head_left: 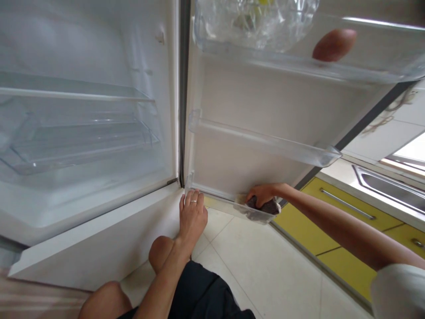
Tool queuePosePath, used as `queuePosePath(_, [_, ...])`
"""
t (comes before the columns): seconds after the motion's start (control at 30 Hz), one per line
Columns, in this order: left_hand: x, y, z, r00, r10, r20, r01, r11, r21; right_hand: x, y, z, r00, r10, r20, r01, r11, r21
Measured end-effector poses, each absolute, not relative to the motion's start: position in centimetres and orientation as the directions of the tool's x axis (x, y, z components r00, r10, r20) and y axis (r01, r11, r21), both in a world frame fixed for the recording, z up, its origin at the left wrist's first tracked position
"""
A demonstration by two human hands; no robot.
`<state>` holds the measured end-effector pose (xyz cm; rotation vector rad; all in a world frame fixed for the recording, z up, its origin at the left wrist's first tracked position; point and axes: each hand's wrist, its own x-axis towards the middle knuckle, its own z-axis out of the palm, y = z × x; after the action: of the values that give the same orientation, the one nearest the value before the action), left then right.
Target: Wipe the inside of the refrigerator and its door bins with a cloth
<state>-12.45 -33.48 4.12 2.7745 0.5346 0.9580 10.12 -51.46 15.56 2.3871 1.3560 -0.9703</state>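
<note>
I crouch before an open fridge. My left hand (192, 215) rests with fingers stretched flat against the bottom corner of the fridge door (252, 137), a ring on one finger. My right hand (264, 195) reaches into the lowest clear door bin (232, 208) and is closed on a dark cloth (267, 207) pressed inside that bin.
The middle door bin (265, 144) holds nothing visible. The top door bin (299, 57) holds a clear plastic bag (255, 20) and a reddish-brown egg-shaped item (334, 44). Glass shelf (73, 91) and clear drawer (79, 141) sit inside the fridge. Yellow cabinets (338, 230) and a steel sink (388, 188) are at right.
</note>
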Motion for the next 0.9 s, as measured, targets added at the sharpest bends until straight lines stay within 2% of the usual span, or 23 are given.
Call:
queuePosePath(0.2, [-12.8,-33.2,4.4,0.742,0.365,0.563,0.274,-0.931,0.243,8.1,-48.7,18.6,0.421,0.643,-0.64,0.883,-0.451,0.129])
queuePosePath(0.33, [-12.7,-33.3,4.5,0.737,0.37,0.566,0.279,-0.929,0.244,7.1,-49.4,21.4,0.455,0.687,-0.566,0.89,-0.353,0.288])
queuePosePath(0.43, [-12.6,-33.5,4.5,0.728,0.379,0.572,0.282,-0.925,0.254,6.3,-51.2,23.0,0.483,0.769,-0.419,0.862,-0.333,0.383])
queuePosePath(0.57, [-12.5,-33.6,4.6,0.724,0.383,0.573,0.28,-0.923,0.262,5.3,-54.3,23.2,0.537,0.836,-0.111,0.778,-0.441,0.448])
queuePosePath(0.67, [-12.4,-33.6,4.6,0.73,0.376,0.571,0.283,-0.927,0.248,4.6,-57.1,21.9,0.543,0.83,0.128,0.721,-0.539,0.436])
queuePosePath(0.73, [-12.4,-33.6,4.5,0.739,0.365,0.566,0.289,-0.931,0.224,4.3,-59.4,20.7,0.518,0.814,0.262,0.718,-0.581,0.383])
queuePosePath(0.8, [-12.4,-33.5,4.4,0.748,0.359,0.558,0.299,-0.933,0.2,4.1,-62.0,19.2,0.492,0.766,0.414,0.737,-0.619,0.27])
queuePosePath(0.9, [-12.3,-33.5,4.4,0.753,0.36,0.55,0.313,-0.932,0.181,3.3,-66.0,16.7,0.5,0.589,0.634,0.757,-0.653,0.009])
